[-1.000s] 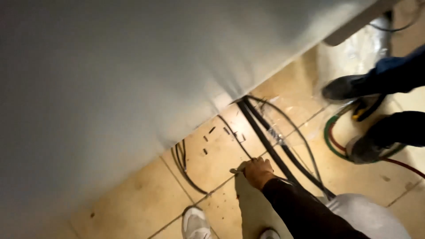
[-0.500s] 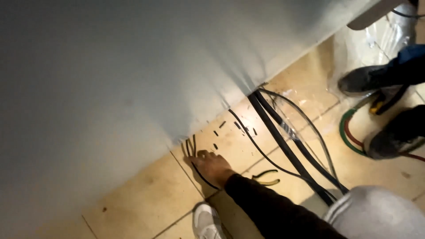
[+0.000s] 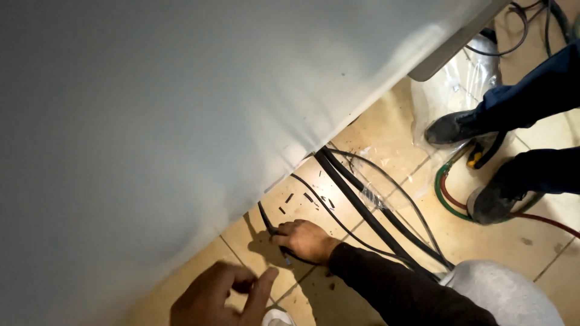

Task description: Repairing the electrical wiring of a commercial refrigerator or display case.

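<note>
Right hand lower centre, fingers curled, grasping thin black cable on tiled floor; left hand bottom, loosely curled, holding nothing.

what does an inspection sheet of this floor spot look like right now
surface: tan tiled floor, dim, part shadowed.
job's things: thin black cable coming from under the white panel, gripped by the right hand.
clutter: small black offcuts on the tiles; clear plastic wrap.
grippers: left hand empty, fingers loosely curled, blurred.
cables: thick black cables run diagonally; green and red hoses curve by another person's shoes.
surroundings: grey trouser knee.
</note>
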